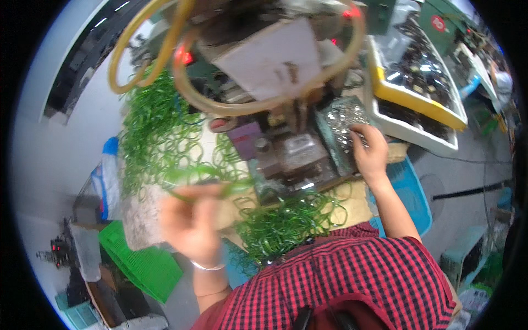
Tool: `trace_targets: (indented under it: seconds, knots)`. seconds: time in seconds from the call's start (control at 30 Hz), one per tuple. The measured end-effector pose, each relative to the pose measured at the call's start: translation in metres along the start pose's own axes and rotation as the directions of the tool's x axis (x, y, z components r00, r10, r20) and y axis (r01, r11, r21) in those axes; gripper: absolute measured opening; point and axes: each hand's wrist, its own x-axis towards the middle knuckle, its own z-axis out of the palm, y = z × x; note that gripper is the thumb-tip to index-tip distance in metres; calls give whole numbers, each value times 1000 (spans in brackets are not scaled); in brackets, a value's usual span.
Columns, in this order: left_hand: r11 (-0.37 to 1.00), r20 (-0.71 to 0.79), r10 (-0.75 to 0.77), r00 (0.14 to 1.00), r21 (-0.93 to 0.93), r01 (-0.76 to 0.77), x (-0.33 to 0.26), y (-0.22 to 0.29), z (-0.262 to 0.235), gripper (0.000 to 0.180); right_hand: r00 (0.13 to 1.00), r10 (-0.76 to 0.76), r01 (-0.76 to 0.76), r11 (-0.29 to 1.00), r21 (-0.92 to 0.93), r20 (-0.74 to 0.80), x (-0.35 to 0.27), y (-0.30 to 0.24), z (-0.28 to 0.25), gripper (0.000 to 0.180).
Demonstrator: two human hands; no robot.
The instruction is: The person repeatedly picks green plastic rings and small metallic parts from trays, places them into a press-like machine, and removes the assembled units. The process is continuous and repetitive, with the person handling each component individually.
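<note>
My left hand (192,225), smeared by motion, is over the left side of the bench with its fingers closed on a thin green ring (237,188). Over a tray of small shiny metal pieces (345,118), my right hand (372,149) has its fingertips bent down among the pieces; what they pinch is too small to make out. Between the hands stands a small press with a metal block (301,147) on its base. Several more green rings (286,225) lie heaped at the bench's front edge, close to my body.
A larger heap of green rings (151,126) covers the back left of the bench. Yellowish hoses (236,109) loop in front of the machine. White and yellow boxes of dark parts (418,99) stand at the right. A blue basket (416,192) and a green crate (140,264) sit lower down.
</note>
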Motion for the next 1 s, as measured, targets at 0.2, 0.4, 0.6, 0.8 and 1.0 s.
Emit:
trace_targets:
  seconds: [0.2, 0.4, 0.6, 0.8, 1.0]
  knots:
    - [970, 161, -38, 986, -233, 75, 9, -3, 82, 15, 987, 154, -145, 976, 160, -47, 26, 1, 2, 13]
    - [993, 185, -9, 983, -111, 30, 24, -7, 97, 15, 964, 265, -262, 956, 130, -7, 19, 17, -2, 13]
    - [992, 177, -39, 983, -107, 58, 28, -6, 98, 12, 967, -178, 207, 966, -157, 180, 29, -9, 35, 20]
    - [999, 192, -42, 981, -24, 48, 9, -3, 84, 18, 946, -261, 306, 914, -267, 190, 28, 2, 29, 26]
    - [987, -492, 104, 864, 158, -29, 23, -40, -46, 15, 990, 127, -132, 989, 68, 66, -7, 12, -32, 13]
